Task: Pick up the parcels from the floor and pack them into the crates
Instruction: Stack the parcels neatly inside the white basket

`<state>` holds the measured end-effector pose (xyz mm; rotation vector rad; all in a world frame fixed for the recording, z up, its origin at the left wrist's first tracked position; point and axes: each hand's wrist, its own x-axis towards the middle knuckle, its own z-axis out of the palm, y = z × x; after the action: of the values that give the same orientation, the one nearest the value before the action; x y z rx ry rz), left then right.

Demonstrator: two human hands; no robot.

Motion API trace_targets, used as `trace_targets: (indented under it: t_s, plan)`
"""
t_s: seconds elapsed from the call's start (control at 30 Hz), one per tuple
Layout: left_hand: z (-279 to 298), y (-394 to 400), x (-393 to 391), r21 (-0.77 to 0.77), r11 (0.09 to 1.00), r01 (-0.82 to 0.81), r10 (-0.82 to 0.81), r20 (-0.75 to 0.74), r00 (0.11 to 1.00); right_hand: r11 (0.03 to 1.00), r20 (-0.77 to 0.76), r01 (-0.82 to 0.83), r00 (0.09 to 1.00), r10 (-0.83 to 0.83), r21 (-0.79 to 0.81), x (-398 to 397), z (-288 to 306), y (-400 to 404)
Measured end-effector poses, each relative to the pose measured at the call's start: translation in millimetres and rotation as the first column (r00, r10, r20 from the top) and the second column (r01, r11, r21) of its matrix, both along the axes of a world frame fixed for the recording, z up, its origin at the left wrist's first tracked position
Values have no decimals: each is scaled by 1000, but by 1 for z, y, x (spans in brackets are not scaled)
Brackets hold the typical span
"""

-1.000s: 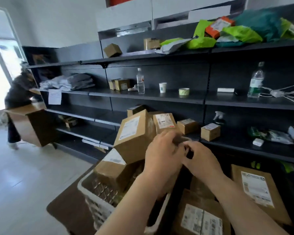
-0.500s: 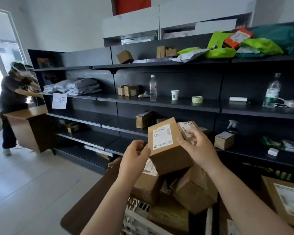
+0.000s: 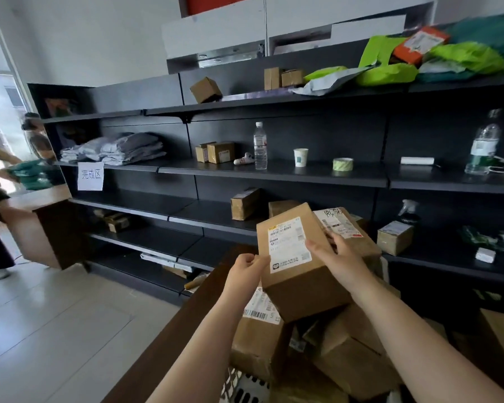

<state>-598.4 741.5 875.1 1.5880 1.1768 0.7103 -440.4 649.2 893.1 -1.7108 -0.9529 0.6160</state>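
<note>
Dark shelves (image 3: 274, 177) carry a water bottle (image 3: 260, 146), paper cup (image 3: 300, 157) and tape roll (image 3: 343, 164). Small boxes (image 3: 215, 152) sit nearby. Folded grey bags (image 3: 128, 148) lie further left.

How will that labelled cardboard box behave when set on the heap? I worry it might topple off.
The cardboard box, gripped by the left hand and right hand, looks stiff with flat faces, so it probably won't roll. The parcels below lie tilted, so it may slide or tip.

The held parcel (image 3: 297, 269) is matt brown cardboard with a smooth white paper label (image 3: 288, 245), the crate (image 3: 245, 388) at the bottom edge is white plastic lattice, the shelving (image 3: 274, 175) is matt dark metal, and the floor (image 3: 47, 324) is glossy pale tile.
</note>
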Motion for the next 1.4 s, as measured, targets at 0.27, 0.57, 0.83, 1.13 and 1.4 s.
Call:
trace_targets:
  t_s: [0.27,0.57,0.83,1.13,1.4]
  plan:
    - [-12,31,2,-152,942,299,-239,322,916,992,-375,122,921,-105,22,-3,-18,14]
    - [4,83,-34,-203,887,415,-257,531,808,974,-407,117,913,-29,195,-63,-15,42]
    - [-18,103,-64,-485,814,319,78,636,768,965,-407,212,904,-133,155,-94,-24,54]
    - [-37,104,-79,-454,860,235,117,622,775,922,-107,387,916,-387,-21,-100,-67,62]
    - [-71,149,-137,-434,890,142,207,661,721,880,110,355,935,-337,-316,-106,-84,78]
